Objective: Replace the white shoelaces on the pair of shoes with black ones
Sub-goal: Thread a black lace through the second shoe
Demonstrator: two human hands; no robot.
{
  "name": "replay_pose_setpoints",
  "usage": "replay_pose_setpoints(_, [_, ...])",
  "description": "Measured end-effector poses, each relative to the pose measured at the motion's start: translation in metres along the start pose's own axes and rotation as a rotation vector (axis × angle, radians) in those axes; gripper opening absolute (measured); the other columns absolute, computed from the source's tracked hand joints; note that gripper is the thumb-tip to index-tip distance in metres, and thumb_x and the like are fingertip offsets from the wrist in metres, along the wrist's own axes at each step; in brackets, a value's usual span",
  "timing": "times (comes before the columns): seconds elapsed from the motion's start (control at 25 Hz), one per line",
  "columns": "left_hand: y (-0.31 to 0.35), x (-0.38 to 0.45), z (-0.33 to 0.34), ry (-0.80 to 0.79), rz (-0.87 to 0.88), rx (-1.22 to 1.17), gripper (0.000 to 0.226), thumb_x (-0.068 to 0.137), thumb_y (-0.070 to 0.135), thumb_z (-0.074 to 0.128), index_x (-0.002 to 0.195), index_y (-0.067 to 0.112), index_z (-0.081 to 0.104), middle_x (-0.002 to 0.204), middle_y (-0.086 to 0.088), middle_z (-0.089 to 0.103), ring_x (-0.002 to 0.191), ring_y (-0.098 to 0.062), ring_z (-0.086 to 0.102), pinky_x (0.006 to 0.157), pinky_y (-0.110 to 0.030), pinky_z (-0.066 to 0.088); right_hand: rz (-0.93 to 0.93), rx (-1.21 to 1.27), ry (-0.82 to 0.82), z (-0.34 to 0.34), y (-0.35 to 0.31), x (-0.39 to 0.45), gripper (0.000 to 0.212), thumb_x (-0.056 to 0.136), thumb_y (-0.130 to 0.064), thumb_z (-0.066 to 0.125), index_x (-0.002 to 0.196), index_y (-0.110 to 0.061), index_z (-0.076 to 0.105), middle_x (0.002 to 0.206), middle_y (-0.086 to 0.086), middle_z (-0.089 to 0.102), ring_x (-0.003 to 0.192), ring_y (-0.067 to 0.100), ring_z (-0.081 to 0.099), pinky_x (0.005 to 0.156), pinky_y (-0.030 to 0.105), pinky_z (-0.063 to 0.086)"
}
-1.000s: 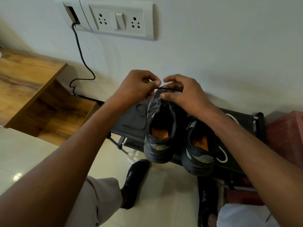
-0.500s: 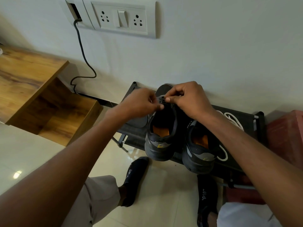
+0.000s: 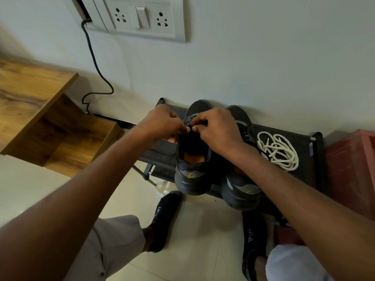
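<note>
Two dark grey shoes stand heels toward me on a low black rack (image 3: 304, 142) against the wall. Over the tongue of the left shoe (image 3: 192, 175) my left hand (image 3: 162, 123) and my right hand (image 3: 218, 130) meet, each pinching the black lace (image 3: 189, 125) with thumb and fingers. Only a short bit of that lace shows between the fingertips. The right shoe (image 3: 241, 191) sits partly under my right forearm. A heap of white laces (image 3: 278, 150) lies on the rack to the right of the shoes.
A wooden table (image 3: 30, 102) stands at the left. A black cable (image 3: 95, 63) hangs from the wall socket panel (image 3: 142, 17) down to the floor. A red crate (image 3: 353, 171) sits right of the rack. My feet in black socks (image 3: 164, 222) rest on the pale tiled floor.
Both hands have come down from above the shoe to its tongue and closer together. The loose black lace that hung to the left of the shoe no longer shows.
</note>
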State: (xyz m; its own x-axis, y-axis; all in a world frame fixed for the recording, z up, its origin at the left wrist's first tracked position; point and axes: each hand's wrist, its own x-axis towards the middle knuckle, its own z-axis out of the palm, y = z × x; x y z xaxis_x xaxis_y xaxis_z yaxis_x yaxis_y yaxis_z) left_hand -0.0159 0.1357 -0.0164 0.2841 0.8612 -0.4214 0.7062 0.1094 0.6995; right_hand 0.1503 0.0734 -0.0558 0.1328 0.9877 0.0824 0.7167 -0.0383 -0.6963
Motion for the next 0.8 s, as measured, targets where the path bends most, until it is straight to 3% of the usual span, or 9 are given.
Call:
replay_pose_setpoints(0.24, [-0.002,-0.004,-0.006,-0.067,-0.024,-0.129,0.010,0.087,0.015,0.084,0.083,0.008,0.077,0.083,-0.008,0.078,0.073,-0.019,0.076,0.064,-0.025,0.060,0.263,0.287,0.275,0.024,-0.006,-0.008,0.027,0.080,-0.014,0.084,0.077,-0.031,0.064,0.073,-0.013,0.073,0.075,0.002,0.071,0.076,0.039,0.061])
replay_pose_setpoints(0.4, [0.000,-0.006,-0.007,-0.103,-0.016,-0.120,0.014,0.090,0.019,0.081,0.090,0.005,0.079,0.085,-0.010,0.079,0.072,-0.017,0.076,0.065,-0.024,0.061,0.334,0.334,0.208,0.023,-0.005,-0.005,0.022,0.077,-0.016,0.088,0.076,-0.026,0.069,0.071,-0.010,0.074,0.075,0.006,0.073,0.079,0.043,0.063])
replay_pose_setpoints(0.56, [-0.001,-0.001,-0.003,-0.087,-0.054,-0.128,0.024,0.107,0.014,0.058,0.099,0.003,0.077,0.093,-0.017,0.078,0.079,-0.025,0.076,0.067,-0.029,0.065,0.360,0.382,0.127,0.014,-0.004,-0.003,0.023,0.074,-0.013,0.092,0.074,-0.023,0.072,0.070,-0.005,0.076,0.078,0.010,0.075,0.086,0.042,0.062])
replay_pose_setpoints(0.8, [-0.005,0.000,-0.003,-0.089,-0.084,-0.177,0.011,0.100,0.005,0.067,0.098,0.005,0.078,0.090,-0.011,0.079,0.074,-0.018,0.076,0.064,-0.025,0.062,0.246,0.377,-0.118,-0.006,-0.002,0.001,0.028,0.082,0.004,0.079,0.094,-0.022,0.076,0.082,-0.001,0.080,0.084,0.007,0.077,0.093,0.038,0.062])
